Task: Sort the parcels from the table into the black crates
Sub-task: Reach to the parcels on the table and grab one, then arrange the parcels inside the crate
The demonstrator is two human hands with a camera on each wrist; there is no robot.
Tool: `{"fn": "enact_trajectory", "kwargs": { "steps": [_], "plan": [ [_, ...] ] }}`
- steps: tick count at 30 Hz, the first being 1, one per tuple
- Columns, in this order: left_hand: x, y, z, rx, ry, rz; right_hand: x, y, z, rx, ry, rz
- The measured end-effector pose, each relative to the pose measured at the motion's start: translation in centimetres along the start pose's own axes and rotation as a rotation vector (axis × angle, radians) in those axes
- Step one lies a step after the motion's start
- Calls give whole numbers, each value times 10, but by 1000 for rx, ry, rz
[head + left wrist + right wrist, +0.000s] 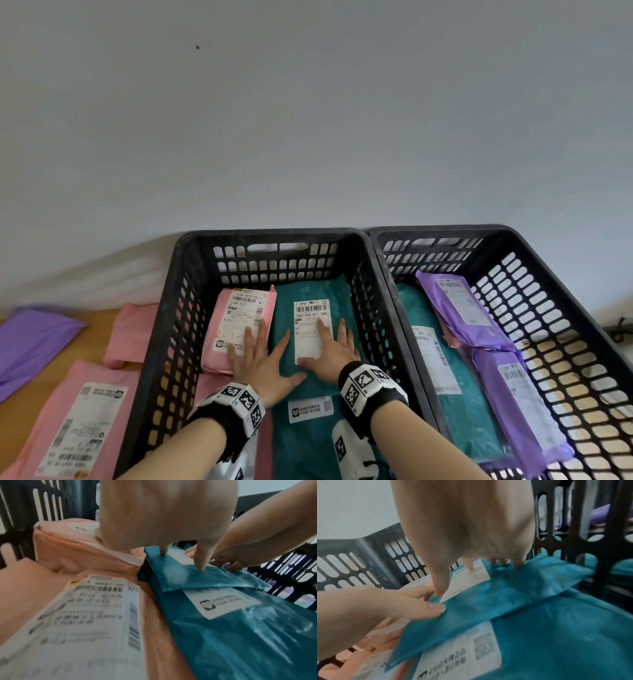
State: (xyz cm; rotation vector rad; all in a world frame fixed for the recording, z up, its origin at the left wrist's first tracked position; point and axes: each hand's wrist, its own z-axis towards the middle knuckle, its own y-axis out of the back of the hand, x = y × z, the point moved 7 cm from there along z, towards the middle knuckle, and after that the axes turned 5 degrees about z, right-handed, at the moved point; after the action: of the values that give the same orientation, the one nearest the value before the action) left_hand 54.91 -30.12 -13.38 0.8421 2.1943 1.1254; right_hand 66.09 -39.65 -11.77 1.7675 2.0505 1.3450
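Note:
Both my hands lie flat inside the left black crate (pixel 274 234). My left hand (pixel 260 356) spreads its straight fingers over a pink parcel (pixel 233 308) and the edge of a teal parcel (pixel 342 294). My right hand (pixel 329 346) presses on that teal parcel's white label. In the left wrist view the left hand (pixel 168 520) touches the teal parcel (pixel 188 577) with its fingertips, beside the pink parcel (pixel 77 550). In the right wrist view the right hand (pixel 471 527) rests its fingertips on the teal parcel (pixel 505 595). Neither hand grips anything.
Under the top parcels lie another teal one (pixel 240 642) and a pink one (pixel 85 615). The right black crate (pixel 445 229) holds two purple parcels (pixel 459 308) and a teal one (pixel 462 411). On the table to the left lie pink parcels (pixel 78 418) and a purple one (pixel 34 339).

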Motion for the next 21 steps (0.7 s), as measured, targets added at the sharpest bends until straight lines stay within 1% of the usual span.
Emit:
{"fn": "enact_trajectory", "kwargs": {
  "steps": [5, 8, 13, 16, 18, 21],
  "plan": [
    [-4, -3, -16, 3, 35, -13, -6, 3, -17, 17, -8, -27],
    [-7, 12, -23, -23, 44, -22, -3, 13, -26, -51, 17, 21],
    [-16, 60, -41, -139, 60, -100, 18, 43, -41, -147, 126, 161],
    [-18, 90, -54, -220, 50, -133, 38, 66, -64, -177, 216, 173],
    [-21, 115, -71, -318, 19, -121, 52, 80, -85, -195, 291, 186],
    [-28, 153, -114, -480, -66, -236, 75, 94, -120, -221, 418, 204]
  ]
}}
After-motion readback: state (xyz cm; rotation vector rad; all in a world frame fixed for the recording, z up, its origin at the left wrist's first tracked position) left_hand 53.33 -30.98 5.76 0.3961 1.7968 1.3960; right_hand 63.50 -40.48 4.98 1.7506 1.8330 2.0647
